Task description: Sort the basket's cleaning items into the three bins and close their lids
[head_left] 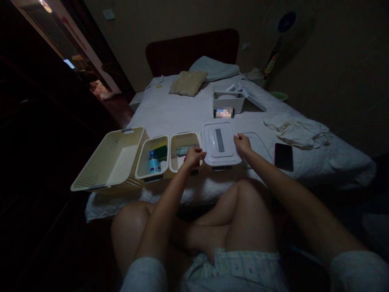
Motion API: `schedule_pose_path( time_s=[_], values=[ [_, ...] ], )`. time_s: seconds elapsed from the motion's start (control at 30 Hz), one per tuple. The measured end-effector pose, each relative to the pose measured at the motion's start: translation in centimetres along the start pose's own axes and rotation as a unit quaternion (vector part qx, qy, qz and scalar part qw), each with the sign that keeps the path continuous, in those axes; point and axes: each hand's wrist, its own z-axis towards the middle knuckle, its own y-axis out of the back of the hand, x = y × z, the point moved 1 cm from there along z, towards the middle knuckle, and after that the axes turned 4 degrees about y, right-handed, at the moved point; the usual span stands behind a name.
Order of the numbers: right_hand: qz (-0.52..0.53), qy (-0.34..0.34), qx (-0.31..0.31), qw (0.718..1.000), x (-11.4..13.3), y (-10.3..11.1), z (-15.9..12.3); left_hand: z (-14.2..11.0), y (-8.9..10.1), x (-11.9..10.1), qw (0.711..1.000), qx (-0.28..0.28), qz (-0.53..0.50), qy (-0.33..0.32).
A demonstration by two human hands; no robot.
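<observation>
A white rectangular lid (209, 140) with a grey handle strip lies level over a box at the front of the bed. My left hand (194, 156) has its fingers closed at the lid's left edge, above a neighbouring bin. My right hand (243, 144) grips the right edge. Left of the lid, an open cream bin (170, 156) holds a folded greenish cloth (184, 150) and something red, partly hidden by my left hand. Beside it another bin (140, 165) contains a blue bottle (154, 163) and a dark green item (161, 152).
A large perforated basket (121, 164) stands at the far left. Behind the lid are a grey box (226, 104) and its tilted lid (254, 100). A clear lid (257, 147), a dark tablet-like device (284, 157) and crumpled cloth (304, 134) lie to the right.
</observation>
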Motion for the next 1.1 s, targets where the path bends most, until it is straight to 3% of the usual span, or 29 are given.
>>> schedule_pose_path(
  time_s=[0.23,0.5,0.87,1.1],
  values=[
    [-0.023,-0.016,-0.025,0.999,-0.6,-1.7,-0.1,-0.1,0.6,0.5,1.0,-0.014,0.008,0.009],
    [-0.101,-0.006,-0.005,0.995,-1.1,-2.1,0.6,0.5,0.6,1.6,0.999,0.015,-0.007,0.038],
    [-0.13,-0.021,0.028,0.991,-3.0,-2.8,0.6,1.0,0.5,1.2,0.988,0.049,0.009,0.144],
    [-0.216,0.016,0.046,0.975,-2.5,-2.6,0.5,1.0,0.3,0.0,0.989,0.029,0.111,0.09]
  ],
)
